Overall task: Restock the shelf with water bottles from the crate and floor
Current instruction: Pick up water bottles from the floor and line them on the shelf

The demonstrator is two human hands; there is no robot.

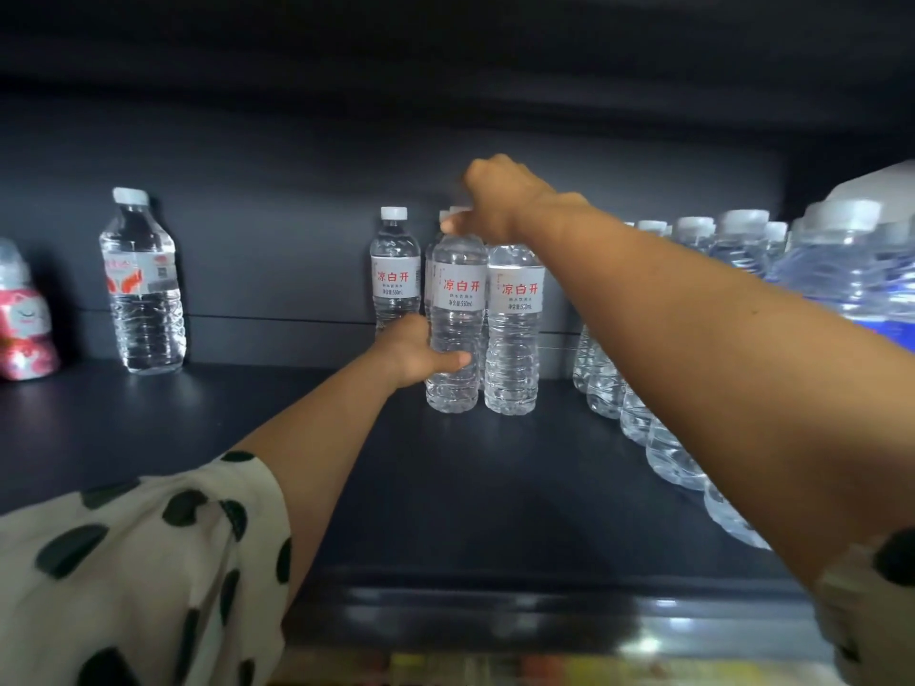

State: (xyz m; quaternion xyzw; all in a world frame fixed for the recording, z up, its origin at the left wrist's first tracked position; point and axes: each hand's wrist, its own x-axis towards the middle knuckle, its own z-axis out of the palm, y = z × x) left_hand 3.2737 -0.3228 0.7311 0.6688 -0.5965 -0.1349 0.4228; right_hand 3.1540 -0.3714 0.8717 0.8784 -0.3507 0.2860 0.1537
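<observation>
Nearest to me were the person's two sleeves, cream cloth with dark spots, one at seven o'clock (124,561) and a corner of the other at four o'clock (876,596). From them both bare forearms reached in over the dark shelf (495,487), whose front lip (495,611) caught a little light.

Along the right side, from four o'clock up toward two, ran a crowded row of clear bottles with white caps (742,240), packed shoulder to shoulder; the closest, with a blue label (851,269), was blurred.

At the middle of the shelf the left hand (416,354) was wrapped round the lower body of a water bottle with a white label and red characters (458,314), thumb across its front, the bottle upright with its base on or just at the shelf surface; I could not tell which. The right hand (490,200) came down from above at twelve o'clock, its fingers curled over the top of that same bottle, hiding the cap. Touching it on the right stood a matching bottle (515,329), and behind the pair, toward eleven o'clock, another of the same label (394,269) stood close to the back wall (277,230).

Farther off at nine o'clock, well apart from these, a fatter clear bottle with a red and white label (143,284) stood alone, and at the left edge a small pink and white bottle (22,324) was half cut off.
</observation>
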